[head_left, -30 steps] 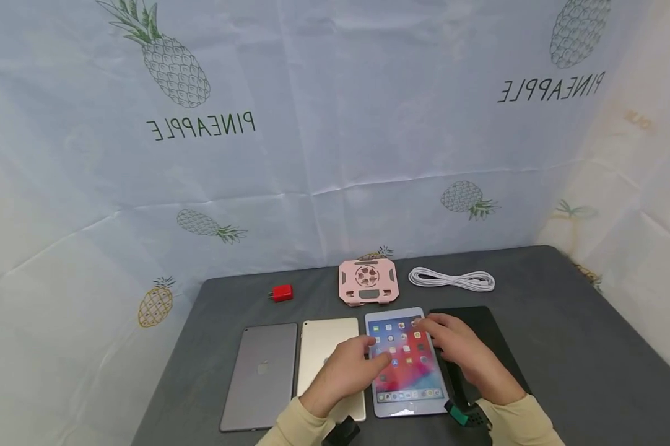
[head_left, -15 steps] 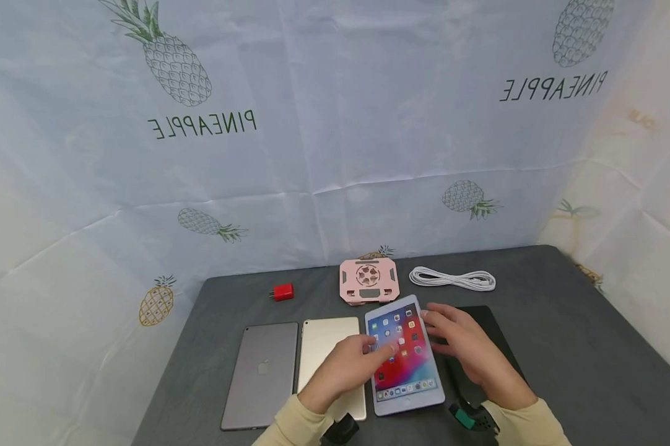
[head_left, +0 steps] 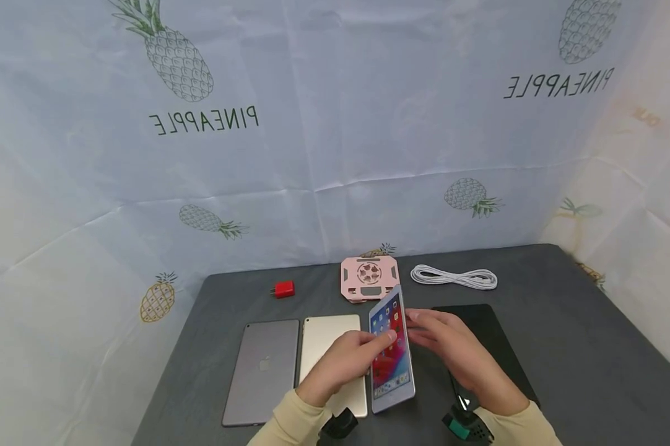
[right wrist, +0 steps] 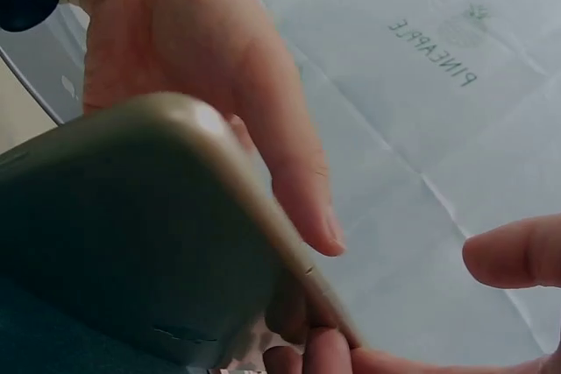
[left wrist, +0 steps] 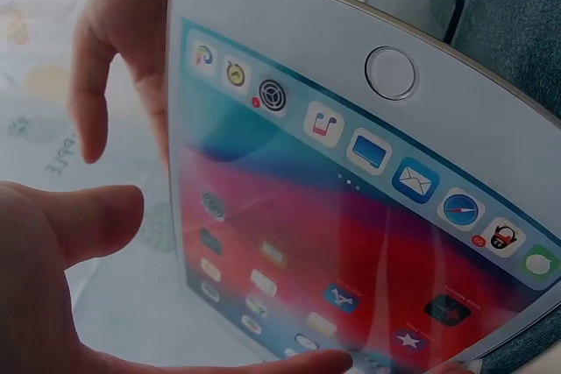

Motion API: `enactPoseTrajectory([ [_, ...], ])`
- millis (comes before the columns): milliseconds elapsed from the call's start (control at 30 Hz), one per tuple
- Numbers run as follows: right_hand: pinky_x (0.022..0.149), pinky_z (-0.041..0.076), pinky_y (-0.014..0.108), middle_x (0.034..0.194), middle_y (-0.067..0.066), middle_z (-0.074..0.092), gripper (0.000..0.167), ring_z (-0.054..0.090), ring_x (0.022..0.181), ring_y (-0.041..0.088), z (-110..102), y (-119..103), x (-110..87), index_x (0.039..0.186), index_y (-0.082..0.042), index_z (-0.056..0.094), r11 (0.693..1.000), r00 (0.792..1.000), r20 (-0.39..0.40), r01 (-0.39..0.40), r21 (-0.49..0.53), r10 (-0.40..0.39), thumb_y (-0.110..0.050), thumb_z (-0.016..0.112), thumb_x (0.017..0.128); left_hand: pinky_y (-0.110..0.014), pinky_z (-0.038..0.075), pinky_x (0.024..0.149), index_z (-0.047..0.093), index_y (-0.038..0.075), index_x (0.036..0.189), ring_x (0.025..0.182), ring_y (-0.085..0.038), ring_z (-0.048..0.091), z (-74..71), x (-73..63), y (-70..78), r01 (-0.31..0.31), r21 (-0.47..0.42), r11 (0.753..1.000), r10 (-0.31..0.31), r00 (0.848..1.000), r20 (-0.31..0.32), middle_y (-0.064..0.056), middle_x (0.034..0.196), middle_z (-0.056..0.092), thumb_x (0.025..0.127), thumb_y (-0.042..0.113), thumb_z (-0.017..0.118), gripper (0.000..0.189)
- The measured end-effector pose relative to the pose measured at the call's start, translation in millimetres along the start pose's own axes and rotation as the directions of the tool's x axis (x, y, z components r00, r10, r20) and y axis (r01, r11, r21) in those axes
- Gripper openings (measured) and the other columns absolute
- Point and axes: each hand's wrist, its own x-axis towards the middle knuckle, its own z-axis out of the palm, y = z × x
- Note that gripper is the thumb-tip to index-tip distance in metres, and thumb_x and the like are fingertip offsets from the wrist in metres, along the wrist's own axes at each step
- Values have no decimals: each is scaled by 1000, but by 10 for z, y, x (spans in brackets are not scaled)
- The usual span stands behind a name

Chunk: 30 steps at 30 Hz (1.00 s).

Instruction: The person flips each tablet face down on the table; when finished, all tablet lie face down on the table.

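Observation:
A white-framed tablet [head_left: 397, 362], its lit home screen full of app icons, is tilted up on its left long side, with its right side raised. My left hand [head_left: 347, 364] is at its left side, the thumb extended in front of the screen. In the left wrist view that thumb stands apart from the glass, and a straight finger lies along the screen. My right hand [head_left: 454, 350] is at the raised side. The right wrist view shows its fingertips [right wrist: 326, 352] against the tablet's gold edge and back, the thumb held away.
Left of the tablet lie a gold tablet [head_left: 328, 331] and a grey one [head_left: 262, 371], both face down. A flat black item [head_left: 488, 334] lies under the right forearm. Behind are a red plug adapter [head_left: 283, 289], a pink stand [head_left: 363, 272] and a coiled white cable [head_left: 454, 277].
The white tablet has gone from lying flat to tilted, its right side rising and turning leftward. My right hand has moved left with it; my left thumb stays over the screen.

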Motion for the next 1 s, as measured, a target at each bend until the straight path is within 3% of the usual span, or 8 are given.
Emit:
enactPoseTrajectory([
  [200,117,51,42,162,26,52,60,60,144,35,63,5,1,158,5,48,999,1000,23,11,36,-12,-38,49,116,-54,65,90,78,1,120,96,-24,77,-9,-16,19,34,-83,996,-33,999,19,-10,107,81,99,63,66,67],
  [500,114,53,29,163,27,49,67,57,145,32,109,-21,-7,160,5,45,988,996,83,16,153,-29,-47,40,117,-55,65,89,75,-2,121,96,-24,76,-37,-29,23,58,-124,991,-56,998,23,-14,109,78,98,67,66,73],
  [733,113,54,29,164,28,47,68,60,138,28,123,1,-6,161,5,43,986,992,113,38,162,-57,-47,37,118,-52,66,85,77,0,118,91,-21,73,-52,-28,24,61,-128,990,-59,998,21,-11,104,78,96,65,68,69],
  [1000,115,53,29,169,30,37,74,56,143,30,136,31,-3,165,7,34,977,976,185,77,200,-115,-50,29,118,-53,66,84,73,1,128,95,-29,80,-97,-31,43,29,-154,988,-27,1000,14,-11,110,78,99,60,68,67],
])
